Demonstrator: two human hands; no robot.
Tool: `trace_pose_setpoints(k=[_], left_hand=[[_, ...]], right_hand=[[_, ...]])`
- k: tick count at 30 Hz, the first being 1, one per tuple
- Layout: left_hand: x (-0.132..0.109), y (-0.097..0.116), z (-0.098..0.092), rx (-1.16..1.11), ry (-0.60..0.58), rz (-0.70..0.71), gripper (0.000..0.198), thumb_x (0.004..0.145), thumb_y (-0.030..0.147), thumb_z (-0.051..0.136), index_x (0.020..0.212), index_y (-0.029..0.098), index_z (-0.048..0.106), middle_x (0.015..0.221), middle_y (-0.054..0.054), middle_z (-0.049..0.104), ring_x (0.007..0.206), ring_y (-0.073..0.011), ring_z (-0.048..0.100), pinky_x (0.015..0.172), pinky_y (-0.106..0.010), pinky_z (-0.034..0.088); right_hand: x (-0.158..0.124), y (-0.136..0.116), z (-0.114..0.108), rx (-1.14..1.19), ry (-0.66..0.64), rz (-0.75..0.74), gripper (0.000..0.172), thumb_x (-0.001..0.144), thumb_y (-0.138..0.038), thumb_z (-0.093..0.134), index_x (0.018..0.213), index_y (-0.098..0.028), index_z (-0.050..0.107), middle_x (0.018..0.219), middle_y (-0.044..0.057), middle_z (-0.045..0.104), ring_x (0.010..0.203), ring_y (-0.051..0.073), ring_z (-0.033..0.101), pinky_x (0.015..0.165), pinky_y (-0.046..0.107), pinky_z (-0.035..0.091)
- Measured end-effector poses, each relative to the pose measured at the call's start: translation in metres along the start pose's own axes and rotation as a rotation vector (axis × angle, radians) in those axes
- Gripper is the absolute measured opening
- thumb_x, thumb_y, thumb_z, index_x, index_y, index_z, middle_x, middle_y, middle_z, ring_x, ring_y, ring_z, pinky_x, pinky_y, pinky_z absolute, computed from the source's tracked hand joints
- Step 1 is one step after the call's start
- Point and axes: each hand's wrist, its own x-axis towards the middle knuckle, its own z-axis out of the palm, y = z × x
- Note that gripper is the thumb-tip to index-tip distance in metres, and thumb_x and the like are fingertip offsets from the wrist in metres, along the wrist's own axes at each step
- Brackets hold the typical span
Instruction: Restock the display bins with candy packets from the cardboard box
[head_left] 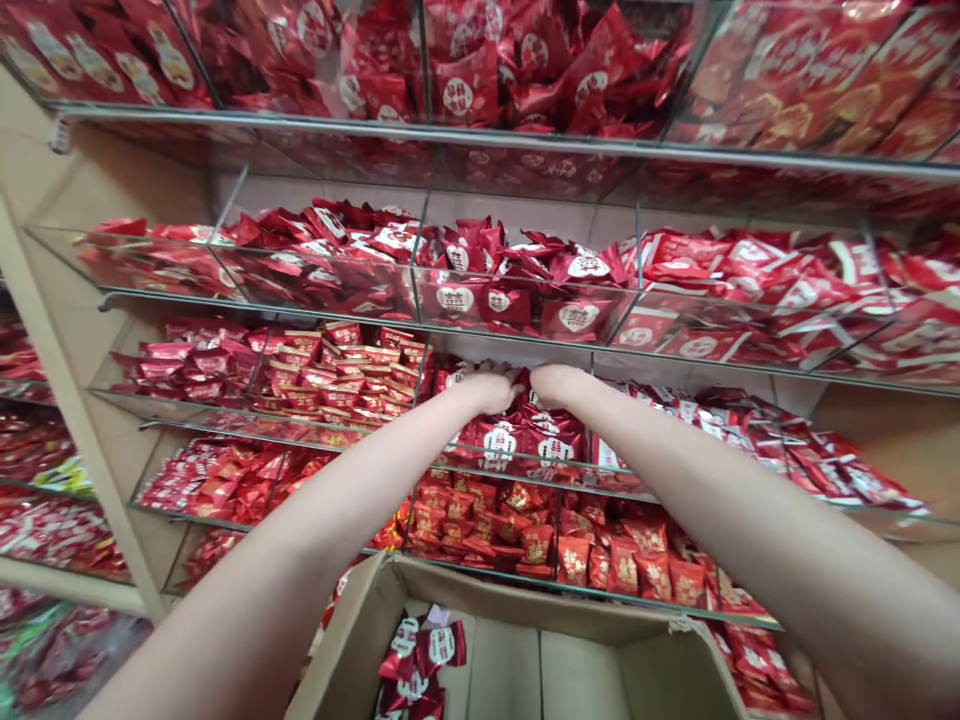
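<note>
Both my arms reach into a middle shelf compartment filled with shiny dark-red candy packets (499, 440) that carry white heart-shaped labels. My left hand (495, 388) is on top of these packets, its fingers bent inward around a dark-red packet. Close on its right, my right hand (553, 385) dips among the same packets, and its fingers are hidden behind the hand. Below my arms stands an open cardboard box (510, 598). Several similar red packets (420, 650) with white labels lie at its left side, and part of its brown bottom shows.
Clear dividers split the shelves into compartments of red and gold packets (337, 370). A shelf with a clear front edge (525, 335) runs close above my hands. More red packets (480, 520) sit on the shelf below. A wooden upright (82, 420) stands left.
</note>
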Motion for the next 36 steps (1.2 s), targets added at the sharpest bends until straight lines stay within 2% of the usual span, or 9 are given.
trace_pose_setpoints(k=[5, 9, 14, 15, 17, 21, 28, 32, 36], left_hand=[[0.003, -0.002, 0.003, -0.052, 0.007, -0.005, 0.047, 0.086, 0.046, 0.029, 0.127, 0.024, 0.040, 0.134, -0.009, 0.041, 0.121, -0.0319, 0.035, 0.098, -0.050, 0.026], [-0.004, 0.000, -0.008, -0.128, 0.043, 0.024, 0.046, 0.086, 0.043, 0.035, 0.125, 0.021, 0.044, 0.128, -0.010, 0.047, 0.116, -0.0291, 0.043, 0.096, -0.043, 0.031], [-0.078, 0.031, -0.029, -0.415, 0.341, 0.164, 0.039, 0.091, 0.033, 0.027, 0.122, 0.018, 0.046, 0.126, -0.006, 0.050, 0.117, -0.0171, 0.042, 0.101, -0.031, 0.028], [-0.099, 0.040, -0.029, -0.580, 0.347, 0.249, 0.039, 0.089, 0.036, 0.032, 0.120, 0.018, 0.048, 0.124, -0.007, 0.052, 0.115, -0.0166, 0.045, 0.098, -0.030, 0.032], [-0.136, 0.057, -0.022, -0.851, 0.156, 0.314, 0.046, 0.084, 0.040, 0.046, 0.124, 0.018, 0.044, 0.119, -0.008, 0.056, 0.107, -0.0174, 0.052, 0.091, -0.030, 0.040], [-0.174, 0.077, 0.002, -1.271, -0.074, 0.189, 0.032, 0.085, 0.034, 0.046, 0.111, 0.019, 0.056, 0.099, -0.006, 0.066, 0.085, -0.0163, 0.062, 0.073, -0.027, 0.048], [-0.176, 0.096, 0.033, -1.441, 0.251, -0.092, 0.016, 0.079, 0.024, 0.054, 0.089, 0.018, 0.065, 0.084, -0.002, 0.068, 0.073, -0.0135, 0.062, 0.068, -0.023, 0.048], [-0.175, 0.103, 0.040, -1.553, 0.290, -0.155, 0.018, 0.076, 0.024, 0.056, 0.091, 0.016, 0.061, 0.079, -0.003, 0.065, 0.066, -0.0116, 0.059, 0.061, -0.022, 0.048], [-0.174, 0.105, 0.044, -1.441, 0.205, -0.139, 0.021, 0.080, 0.034, 0.052, 0.085, 0.015, 0.060, 0.068, -0.001, 0.059, 0.059, -0.0106, 0.055, 0.054, -0.020, 0.045]], right_hand=[[-0.035, -0.004, -0.015, -0.028, 0.127, 0.088, 0.027, 0.080, -0.016, 0.045, 0.100, -0.007, 0.060, 0.098, 0.019, 0.063, 0.092, 0.028, 0.060, 0.071, 0.035, 0.047], [-0.095, -0.001, -0.004, -0.033, 0.441, 0.092, 0.021, 0.083, -0.018, 0.041, 0.092, -0.008, 0.056, 0.087, 0.016, 0.061, 0.085, 0.029, 0.058, 0.065, 0.036, 0.046], [-0.172, 0.007, 0.051, 0.515, 0.562, -0.102, 0.018, 0.080, -0.035, 0.052, 0.087, -0.018, 0.055, 0.072, 0.004, 0.058, 0.067, 0.017, 0.055, 0.061, 0.028, 0.045], [-0.184, 0.006, 0.063, 0.662, 0.515, -0.127, 0.019, 0.080, -0.036, 0.052, 0.089, -0.020, 0.055, 0.073, 0.002, 0.058, 0.066, 0.016, 0.055, 0.060, 0.027, 0.045], [-0.199, 0.001, 0.084, 0.938, 0.390, -0.126, 0.019, 0.079, -0.037, 0.053, 0.092, -0.023, 0.055, 0.080, 0.002, 0.059, 0.070, 0.015, 0.056, 0.062, 0.026, 0.046], [-0.207, -0.016, 0.107, 1.542, 0.258, 0.058, 0.027, 0.070, -0.038, 0.064, 0.091, -0.022, 0.058, 0.087, 0.003, 0.062, 0.078, 0.016, 0.058, 0.069, 0.027, 0.047], [-0.199, -0.035, 0.118, 2.289, 0.178, 0.261, 0.020, 0.065, -0.035, 0.070, 0.072, -0.019, 0.059, 0.072, 0.000, 0.058, 0.064, 0.011, 0.049, 0.054, 0.022, 0.042], [-0.197, -0.039, 0.123, 2.302, 0.202, 0.244, 0.022, 0.070, -0.037, 0.065, 0.067, -0.018, 0.054, 0.068, -0.001, 0.055, 0.065, 0.011, 0.048, 0.060, 0.025, 0.041], [-0.196, -0.044, 0.129, 1.896, 0.465, 0.280, 0.023, 0.077, -0.041, 0.056, 0.072, -0.020, 0.048, 0.063, -0.004, 0.048, 0.059, 0.011, 0.043, 0.057, 0.024, 0.036]])
